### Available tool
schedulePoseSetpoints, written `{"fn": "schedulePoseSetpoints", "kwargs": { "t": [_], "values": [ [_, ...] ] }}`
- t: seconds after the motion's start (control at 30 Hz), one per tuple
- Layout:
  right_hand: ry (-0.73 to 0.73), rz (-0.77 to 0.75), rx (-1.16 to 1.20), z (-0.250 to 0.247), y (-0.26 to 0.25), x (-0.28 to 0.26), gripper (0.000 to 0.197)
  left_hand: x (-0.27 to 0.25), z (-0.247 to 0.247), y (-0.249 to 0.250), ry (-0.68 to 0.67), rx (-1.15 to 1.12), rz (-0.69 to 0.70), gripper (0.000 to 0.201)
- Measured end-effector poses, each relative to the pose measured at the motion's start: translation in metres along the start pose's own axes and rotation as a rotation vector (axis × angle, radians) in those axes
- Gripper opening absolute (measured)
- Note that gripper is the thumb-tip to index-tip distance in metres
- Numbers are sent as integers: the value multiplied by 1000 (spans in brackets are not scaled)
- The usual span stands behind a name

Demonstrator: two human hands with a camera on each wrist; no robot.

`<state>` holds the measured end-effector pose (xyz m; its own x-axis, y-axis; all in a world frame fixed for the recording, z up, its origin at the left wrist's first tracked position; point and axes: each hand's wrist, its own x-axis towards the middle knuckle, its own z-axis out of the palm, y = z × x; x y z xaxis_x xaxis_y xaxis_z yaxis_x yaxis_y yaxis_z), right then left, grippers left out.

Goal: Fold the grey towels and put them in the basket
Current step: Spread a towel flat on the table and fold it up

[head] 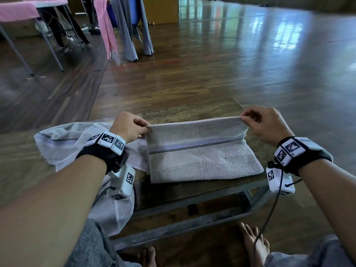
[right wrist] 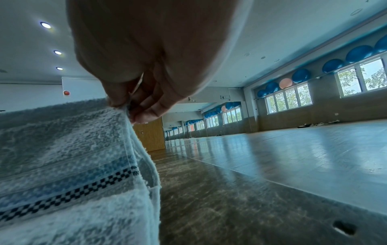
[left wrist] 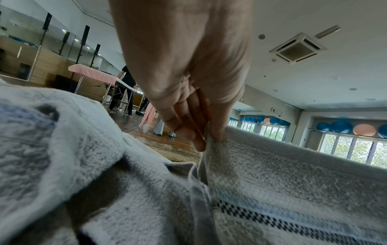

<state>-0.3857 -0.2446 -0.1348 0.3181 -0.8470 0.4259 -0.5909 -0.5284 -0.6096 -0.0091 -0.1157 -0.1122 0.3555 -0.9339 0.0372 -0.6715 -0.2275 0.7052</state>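
A grey towel (head: 202,157) with a checked stripe lies partly folded on a small wooden table (head: 192,110). Its far edge is lifted off the table. My left hand (head: 133,126) pinches the left corner of that edge (left wrist: 209,139) between thumb and fingers. My right hand (head: 264,122) pinches the right corner (right wrist: 125,107) the same way. The towel (left wrist: 293,174) hangs taut between both hands, and its near half (right wrist: 62,165) rests flat. A second grey towel (head: 63,143) lies crumpled under my left wrist, draping off the table's left side (left wrist: 62,149). No basket is in view.
The table has a metal frame (head: 192,205) below, and my bare feet (head: 254,241) rest on the wooden floor (head: 250,64). Pink and grey cloths hang on a rack (head: 123,29) at the back left, next to a pink-covered table (head: 19,10).
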Motion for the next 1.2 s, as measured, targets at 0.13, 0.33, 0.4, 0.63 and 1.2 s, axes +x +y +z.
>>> {"fn": "schedulePoseSetpoints", "kwargs": {
  "t": [0.13, 0.33, 0.4, 0.63, 1.2],
  "values": [
    [-20, -17, 24, -5, -1, 0, 5, 1, 0, 0, 7, 37, -3, 7],
    [-30, -9, 68, -9, -2, 0, 7, 0, 4, 1, 13, 71, 10, 10],
    [-31, -9, 77, -9, -2, 0, 8, 1, 5, 2, 21, 81, 12, 12],
    [-25, -6, 141, -9, -1, 0, 13, 0, 8, 0, 16, 108, 34, 10],
    [-353, 287, -238, -12, 11, 5, 3, 3, 25, 13, -262, 23, -200, 4]
  ]
}}
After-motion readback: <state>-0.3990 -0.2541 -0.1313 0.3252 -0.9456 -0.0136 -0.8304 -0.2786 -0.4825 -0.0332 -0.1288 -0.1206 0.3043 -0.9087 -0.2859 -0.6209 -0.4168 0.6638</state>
